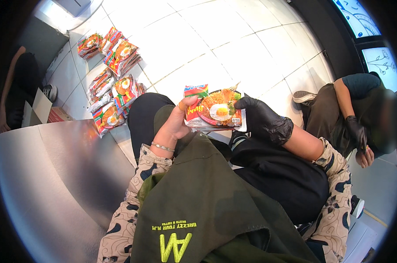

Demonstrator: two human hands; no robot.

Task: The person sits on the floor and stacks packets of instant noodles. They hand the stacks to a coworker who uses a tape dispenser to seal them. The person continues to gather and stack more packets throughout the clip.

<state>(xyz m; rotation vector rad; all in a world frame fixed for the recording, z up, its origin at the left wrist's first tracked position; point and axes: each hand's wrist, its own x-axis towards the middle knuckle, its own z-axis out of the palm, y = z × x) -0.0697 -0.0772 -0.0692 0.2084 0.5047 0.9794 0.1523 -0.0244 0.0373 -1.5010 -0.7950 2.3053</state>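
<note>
Just beyond the olive apron [202, 188], bare left hand [179, 122] and black-gloved right hand [266, 120], fingers curled, clasp instant-noodle packets [218, 112] at opposite ends, seemingly a hold-and-align step calling next for even pressure.

A white tiled floor [198, 44] is spreading underneath, and a shiny grey panel [54, 184] is filling the lower left. An open box [41, 105] is standing beside it — near a dark-clothed person [25, 81]. Another person [327, 111] is sitting or crouching at right — near two lit panels [382, 65].
</note>
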